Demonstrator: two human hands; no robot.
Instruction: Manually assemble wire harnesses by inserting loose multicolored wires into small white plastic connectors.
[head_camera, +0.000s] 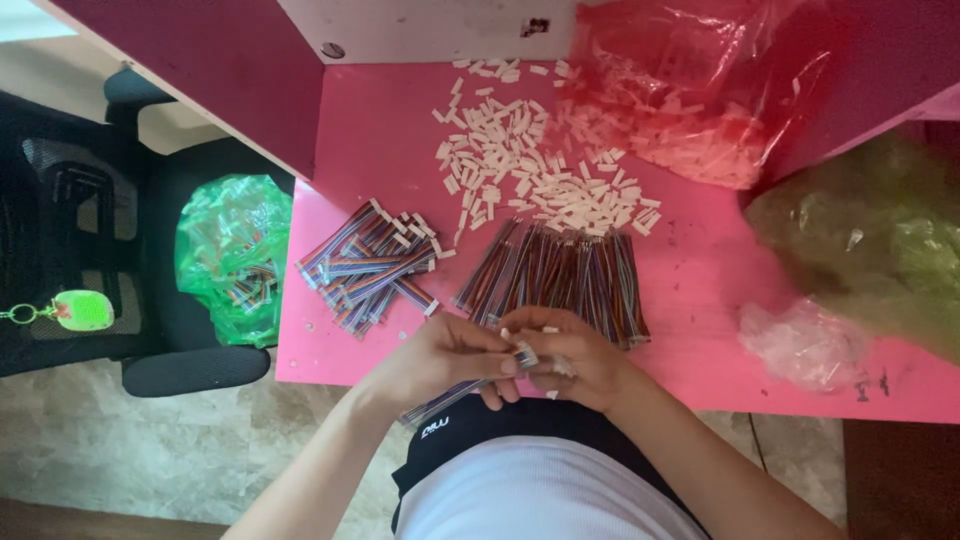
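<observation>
Rainbow-striped ribbon cables (560, 275), white connectors (520, 160), pink table (700, 280)

- I see two cable piles (375, 262) (560, 272).
- Four bags: one red (690, 90), two green (232, 255) (870, 230), one clear (805, 342).
- One connector heap (530, 165), too many to count.
- One chair (90, 230).

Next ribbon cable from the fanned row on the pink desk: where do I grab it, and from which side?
Probably pinch the near end of a cable in the fanned row, coming from the desk's front edge. The strands lie lengthwise toward you, and their near ends sit beside the right hand.
</observation>
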